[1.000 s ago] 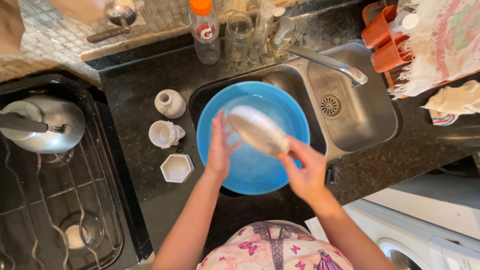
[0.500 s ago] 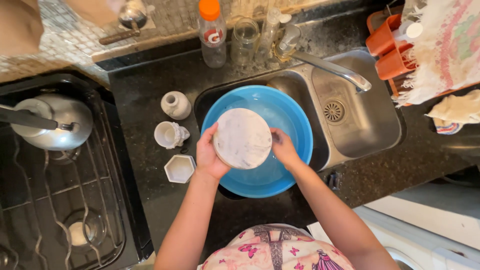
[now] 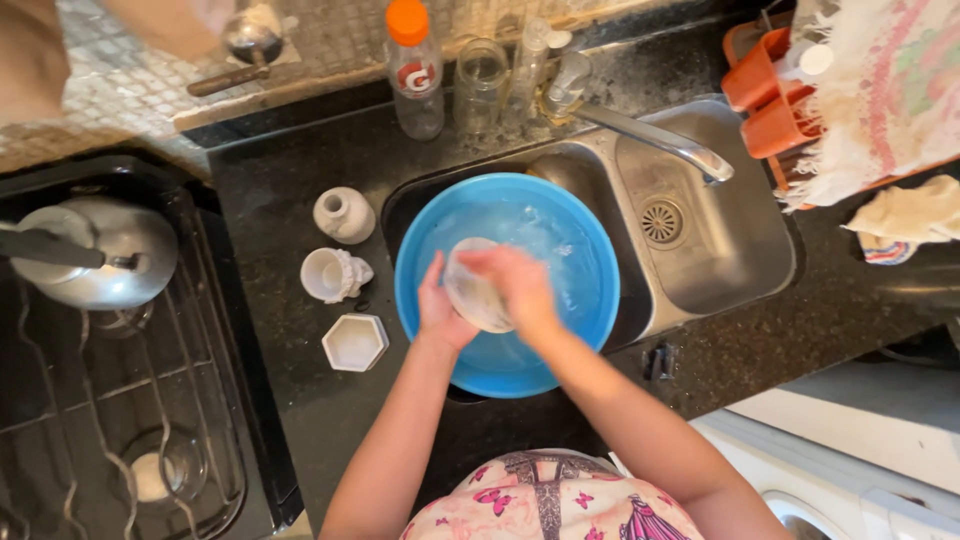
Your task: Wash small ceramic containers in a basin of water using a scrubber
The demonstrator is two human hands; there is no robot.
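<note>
Dark speckled stone countertop across the centre of the frame; black gas stove at lower left; pale mosaic-tiled ledge along upper left; white appliance at lower right.

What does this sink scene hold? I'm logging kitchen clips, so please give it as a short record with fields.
Left hand: grips the left edge of a small white dish
Right hand: lies over the dish, rubbing side hidden
Basin: blue, round, holds water, sits in the sink
Tap: spout over the sink
Counter, left of basin: white vase, white cup, white hexagonal pot
Stove: metal kettle
Back edge: bottle with orange cap, glass jar
</note>
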